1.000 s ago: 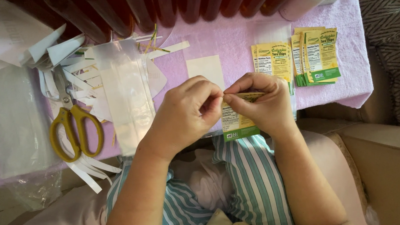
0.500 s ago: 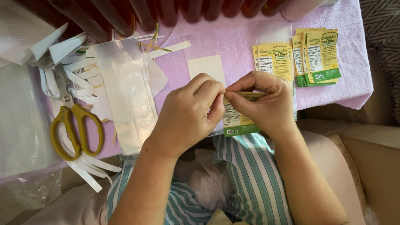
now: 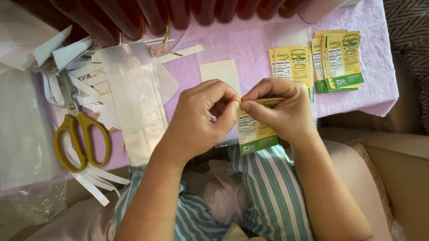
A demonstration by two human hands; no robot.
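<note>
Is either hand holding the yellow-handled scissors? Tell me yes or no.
No, the scissors lie on the lilac cloth while the left hand and right hand pinch a yellow-green label.

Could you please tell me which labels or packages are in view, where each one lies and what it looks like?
Label: pinched at its top edge by the left hand and right hand; rectangular, yellow, green bottom band.
Label stack: on the lilac cloth, above the right hand; yellow rectangles.
Second label stack: right of it, fanned; yellow with green bands.
Clear plastic bag: left of the hands; long, transparent.
</note>
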